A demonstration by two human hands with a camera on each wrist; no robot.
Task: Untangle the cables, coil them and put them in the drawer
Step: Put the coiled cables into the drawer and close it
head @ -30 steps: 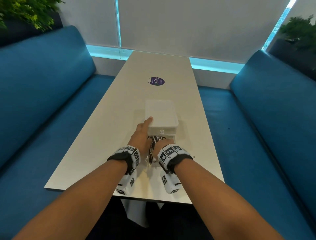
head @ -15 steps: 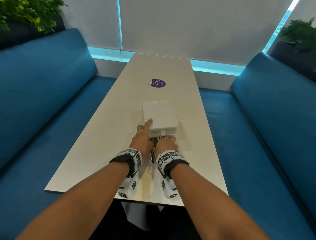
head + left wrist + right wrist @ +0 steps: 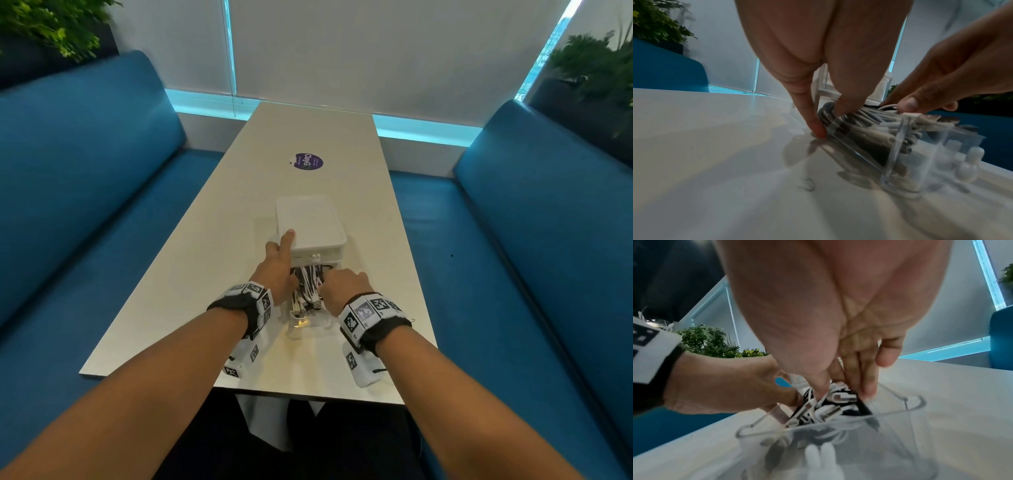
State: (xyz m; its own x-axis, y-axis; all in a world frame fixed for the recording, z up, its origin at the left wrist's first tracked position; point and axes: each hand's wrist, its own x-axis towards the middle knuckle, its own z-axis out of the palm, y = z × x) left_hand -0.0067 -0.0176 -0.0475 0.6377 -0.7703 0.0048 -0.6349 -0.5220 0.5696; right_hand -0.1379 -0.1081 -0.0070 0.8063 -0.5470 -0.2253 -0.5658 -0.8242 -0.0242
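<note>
A bundle of black and white cables [image 3: 310,281] lies in the clear drawer [image 3: 305,325], which is pulled out towards me from the white box [image 3: 310,219]. My left hand [image 3: 277,270] is at the drawer's left side. Its index finger rests on the box lid, another finger [image 3: 815,125] touches the table, and one presses on the cables [image 3: 869,123]. My right hand [image 3: 342,284] is at the drawer's right side. Its thumb and fingers [image 3: 867,386] pinch the cables [image 3: 838,410] inside the drawer [image 3: 900,415]. Metal plug ends show among the coils.
The box stands mid-table on a long white table [image 3: 191,291] with a purple sticker [image 3: 308,161] farther back. Blue benches [image 3: 85,205] run along both sides. Plants [image 3: 51,24] stand behind the benches, and a window blind is at the far end.
Both hands stay at the drawer. My right hand has shifted slightly right, so more of the cable bundle shows between the hands. The left index finger stays on the box lid.
</note>
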